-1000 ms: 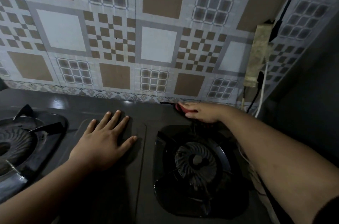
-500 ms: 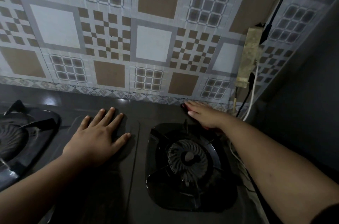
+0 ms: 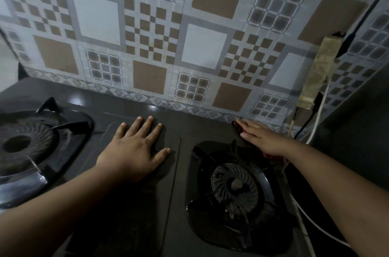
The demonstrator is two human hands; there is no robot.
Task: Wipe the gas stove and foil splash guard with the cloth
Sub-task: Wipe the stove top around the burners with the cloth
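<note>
— Hands first: where are they?

— Left hand (image 3: pixel 134 149) lies flat on the dark stove (image 3: pixel 189 128), palm down, fingers straight and spread, on the panel between the two burners. Right hand (image 3: pixel 261 139) is at the back right corner of the stove, fingers straight and close together, pressing down on the cloth (image 3: pixel 236 124).

— How much of the cloth shows?

— Only a red edge at the fingertips and another sliver near the wrist; the rest is hidden under the palm. It sits right where the stove top meets the splash guard (image 3: pixel 147 31).

— And the splash guard?

— It stands upright behind the stove, patterned in brown, white and grey squares, and folds round on the right side.

— Anything else there?

— Right burner (image 3: pixel 234 186) just in front of the right hand, left burner (image 3: pixel 25 141) at the left edge. A grimy power strip (image 3: pixel 317 71) hangs at the guard's right corner, with black and white cables (image 3: pixel 321 109) running down from it.
</note>
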